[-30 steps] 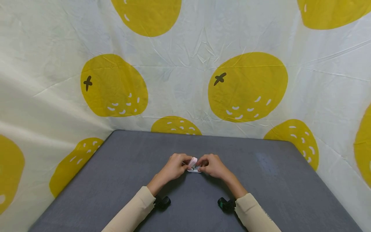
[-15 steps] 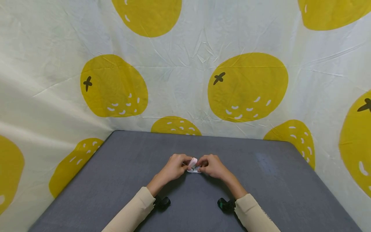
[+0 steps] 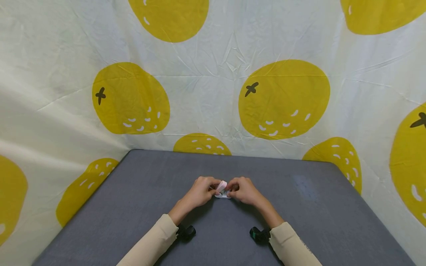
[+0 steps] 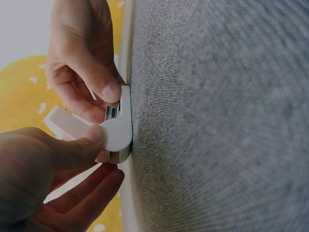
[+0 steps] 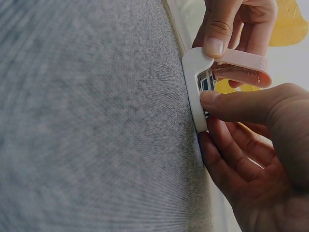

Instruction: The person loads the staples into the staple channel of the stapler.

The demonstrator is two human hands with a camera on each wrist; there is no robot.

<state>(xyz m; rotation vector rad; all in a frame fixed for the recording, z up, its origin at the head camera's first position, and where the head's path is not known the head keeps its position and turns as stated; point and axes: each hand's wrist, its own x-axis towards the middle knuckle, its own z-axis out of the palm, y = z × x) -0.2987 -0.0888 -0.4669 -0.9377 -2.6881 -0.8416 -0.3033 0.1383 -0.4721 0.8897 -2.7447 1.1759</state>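
A small stapler lies at the middle of the table, its white base point(image 5: 192, 82) against the cloth and its pink top cover point(image 5: 244, 60) swung up. Inside the raised cover a spring shows in the right wrist view. My left hand point(image 3: 200, 190) grips the hinge end, thumb on the base's side near the cover. At the other end my right hand point(image 3: 244, 190) pinches the base, its thumb at the metal staple channel point(image 5: 205, 81) and its fingers along the far side. Dark strips in the channel may be staples; the thumb partly hides them.
Grey cloth covers the table point(image 3: 139, 195). Behind and at both sides hangs a white curtain point(image 3: 206, 96) printed with yellow fruit. Black wrist cameras point(image 3: 188, 232) sit below both wrists, close to the tabletop.
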